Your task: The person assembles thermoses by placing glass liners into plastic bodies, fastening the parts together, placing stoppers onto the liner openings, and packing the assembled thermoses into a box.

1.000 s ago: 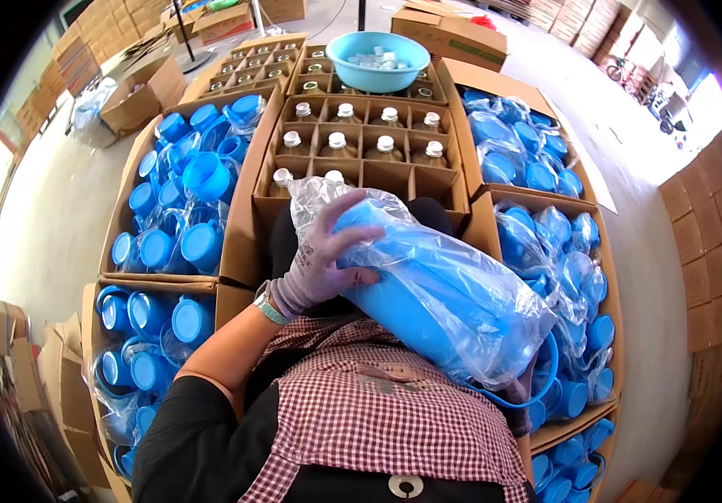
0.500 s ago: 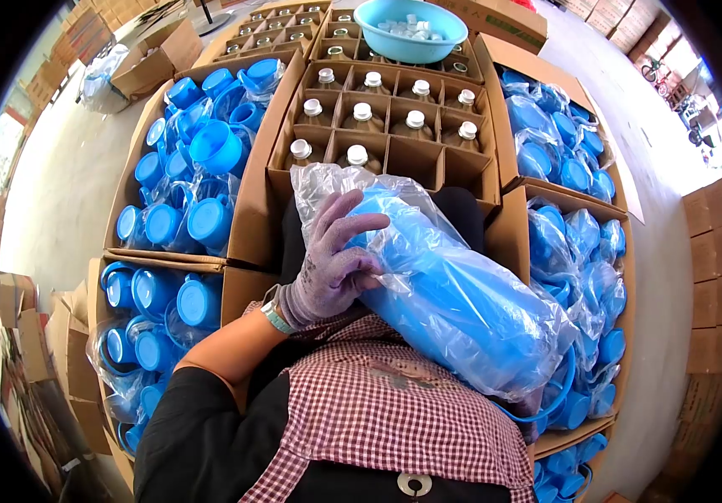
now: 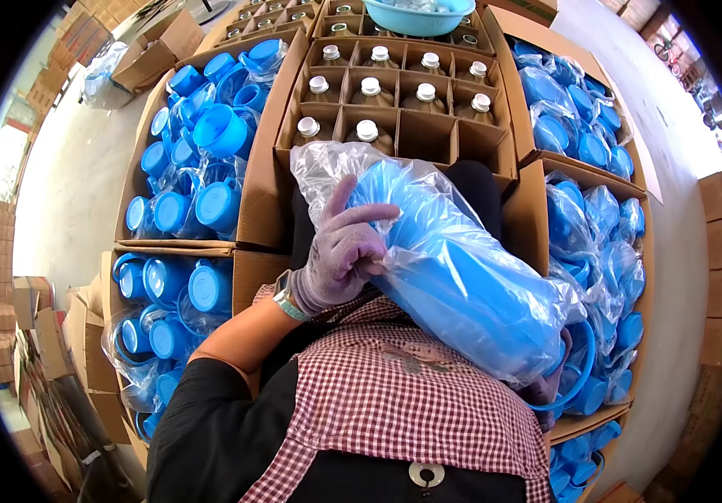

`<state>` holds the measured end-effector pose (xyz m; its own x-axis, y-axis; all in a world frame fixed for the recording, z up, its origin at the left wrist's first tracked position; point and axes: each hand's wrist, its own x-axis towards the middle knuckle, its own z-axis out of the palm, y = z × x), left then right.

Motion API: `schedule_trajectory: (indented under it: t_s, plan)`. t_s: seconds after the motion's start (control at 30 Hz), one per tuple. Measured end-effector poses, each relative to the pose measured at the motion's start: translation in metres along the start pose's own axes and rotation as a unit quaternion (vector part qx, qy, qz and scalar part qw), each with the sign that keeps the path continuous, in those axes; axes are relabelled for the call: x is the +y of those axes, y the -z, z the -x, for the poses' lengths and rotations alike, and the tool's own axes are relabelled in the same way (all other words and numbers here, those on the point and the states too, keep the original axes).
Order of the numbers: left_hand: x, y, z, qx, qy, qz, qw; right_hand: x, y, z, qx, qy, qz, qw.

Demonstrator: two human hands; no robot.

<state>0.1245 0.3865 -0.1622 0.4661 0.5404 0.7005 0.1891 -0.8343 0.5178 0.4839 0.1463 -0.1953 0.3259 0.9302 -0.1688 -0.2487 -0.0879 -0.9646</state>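
Observation:
A long blue plastic container (image 3: 470, 289) in a clear plastic bag (image 3: 327, 168) lies slanted across my lap. Its bag mouth points to the upper left, and a blue loop handle (image 3: 586, 369) sticks out at the lower right end. My left hand (image 3: 344, 256), in a purple-grey glove, pinches the near edge of the bag between thumb and finger, with the other fingers raised. Beneath the container's lower end, my right hand (image 3: 543, 390) shows only in part, also gloved. It grips that end by the handle; most of its fingers are hidden.
Ahead stands a divided carton (image 3: 428, 134) of bottles with white caps. Cartons of blue lidded containers flank me at left (image 3: 239, 205) and right (image 3: 537, 210). A light blue basin (image 3: 420, 21) with small clear pieces sits on the far cartons. Flattened cardboard (image 3: 51, 402) leans at lower left.
My view has tilted slightly, so the cartons sit higher and farther right. My left fingers have shifted a little at the bag edge. More of my right hand shows by the handle.

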Motion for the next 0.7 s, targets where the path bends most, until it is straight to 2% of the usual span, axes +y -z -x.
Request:
schedule_trajectory:
  t_s: [0.07,0.23,0.33,0.53,0.7]
  plan:
    - [0.001,-0.003,0.004,0.010,-0.022,-0.015,1.000,0.005,0.014,-0.001,0.032,-0.024,0.043,0.998]
    - [0.003,-0.007,0.012,0.028,-0.016,-0.046,0.998,0.022,0.026,0.005,0.068,-0.013,0.106,0.992]
    - [0.005,-0.007,0.012,0.030,-0.024,-0.086,0.996,0.016,0.020,0.003,0.060,-0.021,0.097,0.993]
    - [0.015,0.001,0.016,0.023,-0.057,-0.168,0.984,0.044,0.055,-0.001,0.038,-0.015,0.080,0.996]
    - [0.014,0.001,0.023,-0.003,-0.074,-0.113,0.991,0.013,0.023,-0.006,0.044,-0.030,0.075,0.996]
